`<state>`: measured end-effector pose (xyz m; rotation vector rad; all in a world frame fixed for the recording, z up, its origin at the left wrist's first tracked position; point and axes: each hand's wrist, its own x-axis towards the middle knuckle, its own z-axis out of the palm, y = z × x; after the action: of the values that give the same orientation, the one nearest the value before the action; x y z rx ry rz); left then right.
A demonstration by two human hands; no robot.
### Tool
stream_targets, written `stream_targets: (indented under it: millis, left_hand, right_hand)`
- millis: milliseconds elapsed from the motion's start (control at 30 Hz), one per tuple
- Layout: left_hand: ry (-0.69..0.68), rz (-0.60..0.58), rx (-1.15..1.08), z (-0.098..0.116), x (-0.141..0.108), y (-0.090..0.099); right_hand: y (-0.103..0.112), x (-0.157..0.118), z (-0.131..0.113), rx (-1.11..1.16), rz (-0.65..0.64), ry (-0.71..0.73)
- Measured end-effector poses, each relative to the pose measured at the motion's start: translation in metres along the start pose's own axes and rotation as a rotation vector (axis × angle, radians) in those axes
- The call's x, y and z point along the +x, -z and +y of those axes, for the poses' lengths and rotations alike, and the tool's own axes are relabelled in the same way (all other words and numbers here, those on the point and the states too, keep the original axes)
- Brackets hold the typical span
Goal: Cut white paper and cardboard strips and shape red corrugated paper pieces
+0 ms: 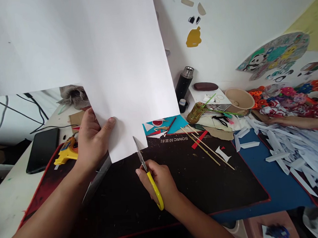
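My left hand (93, 136) grips a large sheet of white paper (125, 63) by its lower left edge, thumb in front and fingers behind. The sheet stands up over the desk, with stepped corners cut out along its lower side. In my right hand (160, 184) is a pair of scissors (142, 160) with yellow handles. Its blades point up at the paper's bottom edge, the tip lying over the sheet. Below both hands spreads a black desk mat (207, 188) with a red border.
A yellow glue gun (65, 151) and a black phone (43, 150) lie at left. Wooden sticks (204, 148) and paper scraps rest on the mat. A black thermos (184, 82) stands behind. At right, another person's arm (298, 122) reaches over many white paper strips (303, 156).
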<state>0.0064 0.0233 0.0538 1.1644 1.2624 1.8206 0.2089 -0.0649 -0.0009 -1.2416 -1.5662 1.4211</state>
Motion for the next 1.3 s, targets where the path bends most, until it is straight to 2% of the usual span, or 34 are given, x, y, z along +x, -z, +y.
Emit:
stream_targets:
  millis: [233, 433, 667, 900, 1300]
  left_hand:
    - [0.004, 0.005, 0.009, 0.000, -0.001, 0.001]
    - [0.010, -0.015, -0.012, 0.002, 0.001, 0.001]
    - [0.023, -0.028, -0.007, 0.003, 0.005, 0.005]
    - [0.043, -0.016, -0.022, 0.011, 0.005, 0.004]
    - [0.045, -0.030, -0.011, 0.012, 0.002, 0.004]
  right_hand:
    - [-0.003, -0.001, 0.000, 0.006, 0.014, -0.036]
    - [0.001, -0.003, -0.001, 0.148, -0.128, -0.083]
    - [-0.001, -0.001, 0.006, 0.292, -0.181, -0.097]
    - [0.001, -0.001, 0.002, 0.286, -0.212, -0.045]
    - [0.005, -0.005, 0.002, 0.344, -0.266, -0.094]
